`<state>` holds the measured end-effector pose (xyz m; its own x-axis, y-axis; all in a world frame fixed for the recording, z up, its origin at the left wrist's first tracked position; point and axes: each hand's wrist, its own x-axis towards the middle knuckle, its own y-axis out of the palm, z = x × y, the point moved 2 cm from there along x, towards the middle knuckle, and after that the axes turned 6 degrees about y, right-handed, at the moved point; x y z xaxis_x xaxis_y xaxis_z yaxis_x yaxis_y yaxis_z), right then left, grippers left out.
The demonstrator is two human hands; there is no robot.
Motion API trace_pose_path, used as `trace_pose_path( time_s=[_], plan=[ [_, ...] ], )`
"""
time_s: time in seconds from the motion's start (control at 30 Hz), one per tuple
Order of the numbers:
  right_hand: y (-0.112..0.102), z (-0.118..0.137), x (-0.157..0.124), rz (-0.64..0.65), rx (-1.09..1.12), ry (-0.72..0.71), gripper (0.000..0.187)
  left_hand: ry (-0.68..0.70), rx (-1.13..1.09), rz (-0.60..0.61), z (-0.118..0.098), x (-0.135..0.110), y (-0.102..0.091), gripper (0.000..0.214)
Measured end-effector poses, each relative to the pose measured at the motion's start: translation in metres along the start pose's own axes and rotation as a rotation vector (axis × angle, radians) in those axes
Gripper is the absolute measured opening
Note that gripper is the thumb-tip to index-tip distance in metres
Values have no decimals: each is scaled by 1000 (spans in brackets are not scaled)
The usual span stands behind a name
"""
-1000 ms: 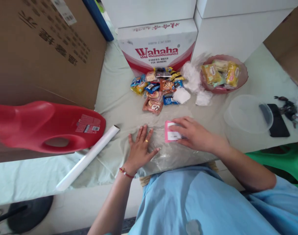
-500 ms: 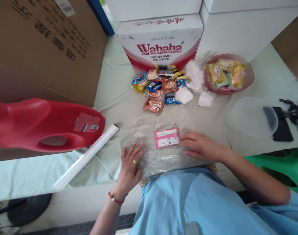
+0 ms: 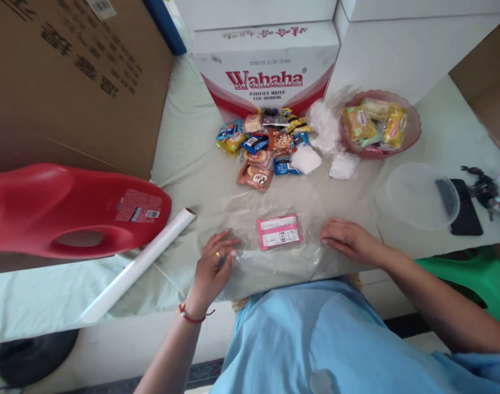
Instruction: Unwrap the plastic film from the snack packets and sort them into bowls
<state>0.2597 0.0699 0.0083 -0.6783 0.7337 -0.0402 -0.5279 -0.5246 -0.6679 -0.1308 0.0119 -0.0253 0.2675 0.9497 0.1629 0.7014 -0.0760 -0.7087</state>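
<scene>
A small pink-edged packet [image 3: 279, 232] with a white printed label lies flat on a sheet of clear plastic film [image 3: 274, 268] in front of me. To its left, my left hand [image 3: 214, 265] pinches the film between thumb and fingers. My right hand [image 3: 350, 241], on the other side of the packet, is closed on the film's right part; its fingertips are partly hidden. Neither hand touches the packet. Behind the film sits a pile of wrapped snacks [image 3: 256, 175] with crumpled white wads [image 3: 306, 160] beside it.
A white film roll [image 3: 138, 265] and a red jug [image 3: 89, 210] lie on the left. At the back stand a Wahaha carton [image 3: 266, 65] and a pink bowl [image 3: 414, 128] of snacks. A clear plastic lid [image 3: 414, 197] overlaps a black phone [image 3: 467, 210] on the right.
My hands have gone from lying spread on the film to gripping it. The right hand has moved away from the packet to the right, the left slightly left and up.
</scene>
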Motion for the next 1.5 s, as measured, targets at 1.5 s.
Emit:
trace_pose_path(
  time_s=[1.5],
  plan=[
    [17, 15, 191, 43, -580, 174, 49, 111, 422, 194, -96, 58, 87, 52]
  ],
)
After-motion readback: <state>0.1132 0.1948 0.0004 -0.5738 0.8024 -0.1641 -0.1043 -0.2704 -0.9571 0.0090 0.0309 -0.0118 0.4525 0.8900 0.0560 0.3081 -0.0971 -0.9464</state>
